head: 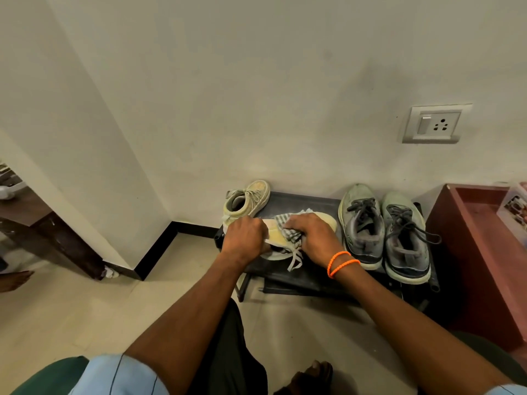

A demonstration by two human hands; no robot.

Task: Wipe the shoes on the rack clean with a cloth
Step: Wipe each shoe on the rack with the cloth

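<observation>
1. Cream shoe [275, 238] lies on its side across the rack [308, 269] just ahead of me, long axis running left to right, between my hands.
2. My left hand [245, 235] grips its heel end; my right hand [310, 232] presses the checked cloth [285, 223] onto its side, nearer the toe.
3. Beyond, its mate [246, 202] stands upright; grey pair [385, 232] sits right, unwiped, I judge.

cloth [286, 227] grey-white check; shoe [275, 236] pale yellow; rack [308, 206] black
</observation>
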